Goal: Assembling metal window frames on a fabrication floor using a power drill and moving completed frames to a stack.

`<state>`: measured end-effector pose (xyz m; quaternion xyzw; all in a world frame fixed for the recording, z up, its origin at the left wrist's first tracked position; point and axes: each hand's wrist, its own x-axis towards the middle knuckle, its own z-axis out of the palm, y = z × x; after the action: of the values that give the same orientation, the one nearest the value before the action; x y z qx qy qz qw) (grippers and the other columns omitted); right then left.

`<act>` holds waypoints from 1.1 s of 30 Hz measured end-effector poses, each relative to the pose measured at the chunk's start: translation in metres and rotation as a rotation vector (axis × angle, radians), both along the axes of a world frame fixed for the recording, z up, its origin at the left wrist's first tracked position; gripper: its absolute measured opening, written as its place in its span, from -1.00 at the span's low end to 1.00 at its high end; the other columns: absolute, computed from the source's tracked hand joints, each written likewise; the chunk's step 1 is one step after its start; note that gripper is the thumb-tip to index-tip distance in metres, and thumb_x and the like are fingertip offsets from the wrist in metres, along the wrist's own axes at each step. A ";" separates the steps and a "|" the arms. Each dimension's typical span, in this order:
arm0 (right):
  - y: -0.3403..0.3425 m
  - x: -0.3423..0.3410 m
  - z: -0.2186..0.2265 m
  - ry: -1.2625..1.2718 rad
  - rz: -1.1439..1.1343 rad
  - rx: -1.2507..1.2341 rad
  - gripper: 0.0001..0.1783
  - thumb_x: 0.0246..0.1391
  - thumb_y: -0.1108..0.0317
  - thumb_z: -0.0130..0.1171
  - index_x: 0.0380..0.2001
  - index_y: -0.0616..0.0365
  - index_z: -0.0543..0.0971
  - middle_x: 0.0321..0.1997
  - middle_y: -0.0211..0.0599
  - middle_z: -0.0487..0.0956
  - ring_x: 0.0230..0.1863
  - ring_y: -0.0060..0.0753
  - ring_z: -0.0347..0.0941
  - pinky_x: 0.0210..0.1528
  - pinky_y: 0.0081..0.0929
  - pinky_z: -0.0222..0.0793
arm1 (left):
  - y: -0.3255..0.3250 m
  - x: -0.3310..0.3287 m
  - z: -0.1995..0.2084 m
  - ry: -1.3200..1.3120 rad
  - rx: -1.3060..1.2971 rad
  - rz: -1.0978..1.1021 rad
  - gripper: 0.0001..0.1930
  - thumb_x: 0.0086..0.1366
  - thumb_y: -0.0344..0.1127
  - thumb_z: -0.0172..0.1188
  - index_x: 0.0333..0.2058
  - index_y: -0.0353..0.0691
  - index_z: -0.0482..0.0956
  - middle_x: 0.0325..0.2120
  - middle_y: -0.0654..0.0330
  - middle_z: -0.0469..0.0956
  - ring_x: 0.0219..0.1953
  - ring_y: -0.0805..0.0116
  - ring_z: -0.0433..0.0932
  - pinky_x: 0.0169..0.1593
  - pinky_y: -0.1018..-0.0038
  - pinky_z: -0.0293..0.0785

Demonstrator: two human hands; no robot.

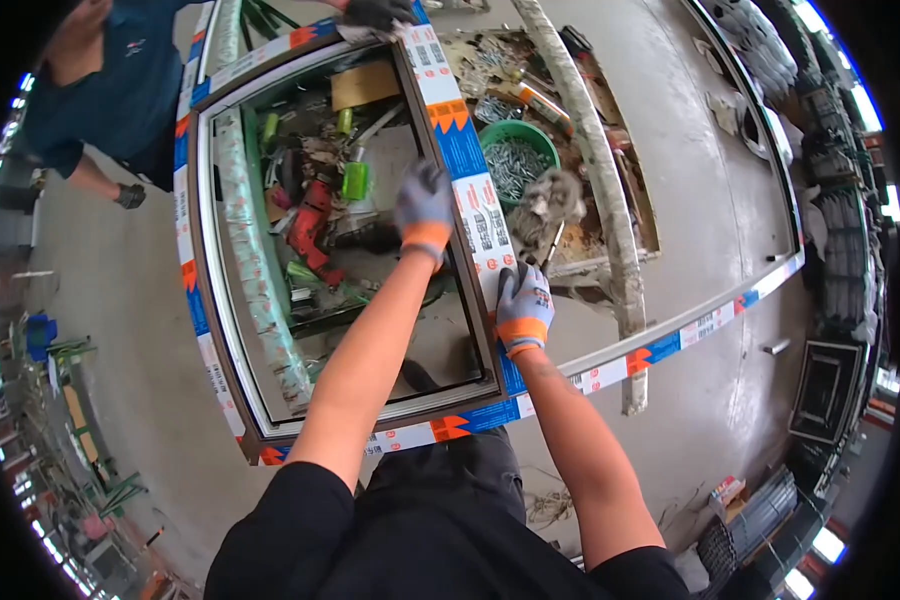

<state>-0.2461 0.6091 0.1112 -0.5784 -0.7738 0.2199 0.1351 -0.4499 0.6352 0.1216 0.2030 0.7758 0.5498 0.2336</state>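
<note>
A large brown window frame (485, 228), covered with white, blue and orange protective tape, lies flat in front of me. My left hand (425, 205), in a grey glove with an orange cuff, is over the inner edge of its left opening; motion blurs the fingers. Farther right and nearer to me, my right hand (523, 305), gloved alike, grips the outer side of the middle bar. A thin dark rod (554, 246) shows just beyond its fingers; whether the hand touches it I cannot tell. Below the opening lies a red power tool (312, 228).
A co-worker's dark-gloved hand (378, 14) rests at the frame's far end; the other glove (131, 195) hangs at left. A green bowl (520, 160) of screws, a grey rag (555, 200) and an orange-and-white tube (544, 106) lie on the bench below, beside a wrapped support bar (595, 140).
</note>
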 end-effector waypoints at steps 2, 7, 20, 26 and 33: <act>-0.005 -0.006 0.002 -0.061 0.029 -0.012 -0.57 0.20 0.09 -0.04 -0.08 0.23 0.48 -0.05 -0.04 0.51 0.02 0.00 0.40 0.05 -0.21 0.32 | -0.055 0.001 -0.068 0.322 -0.238 0.311 -0.62 0.15 -0.12 0.23 -0.17 -0.27 0.51 -0.27 -0.12 0.58 -0.22 -0.11 0.56 -0.12 0.14 0.46; -0.007 -0.012 0.001 -0.019 0.064 -0.018 -0.46 0.16 -0.02 0.00 -0.14 0.34 0.49 -0.09 -0.01 0.51 0.00 0.01 0.39 0.05 -0.20 0.31 | -0.107 0.011 -0.158 0.092 -0.882 -0.062 -0.24 0.24 0.31 -0.08 0.06 -0.35 0.36 -0.13 -0.19 0.54 -0.10 -0.21 0.53 -0.05 0.07 0.45; -0.001 -0.001 0.001 -0.029 0.061 -0.047 -0.46 0.13 0.00 0.06 -0.09 0.32 0.46 -0.07 0.01 0.51 0.02 0.03 0.39 0.05 -0.20 0.31 | -0.061 0.033 -0.168 -0.007 -0.933 -0.434 -0.39 0.24 0.09 -0.10 0.13 -0.21 0.35 0.09 -0.07 0.42 0.08 -0.03 0.45 0.10 0.15 0.37; 0.002 0.006 -0.010 -0.040 0.054 -0.068 -0.42 0.11 -0.03 0.07 -0.09 0.35 0.45 -0.05 0.04 0.50 0.03 0.04 0.39 0.07 -0.19 0.30 | -0.063 0.009 -0.123 0.058 -0.884 -0.293 -0.39 0.14 0.04 0.13 0.05 -0.30 0.39 -0.02 -0.16 0.49 0.01 -0.09 0.48 0.07 0.18 0.41; -0.007 -0.010 0.014 -0.014 0.118 -0.136 -0.39 0.12 -0.05 0.04 -0.08 0.37 0.44 -0.03 0.07 0.49 0.04 0.05 0.39 0.05 -0.19 0.32 | -0.177 -0.029 -0.036 -0.102 -0.217 -0.163 -0.46 0.15 -0.20 0.26 0.07 -0.32 0.42 -0.19 -0.03 0.59 -0.19 0.18 0.59 -0.08 0.38 0.47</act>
<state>-0.2564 0.6020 0.1254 -0.5412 -0.7908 0.2754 0.0769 -0.4794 0.4581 0.0852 0.2104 0.7988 0.4515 0.3373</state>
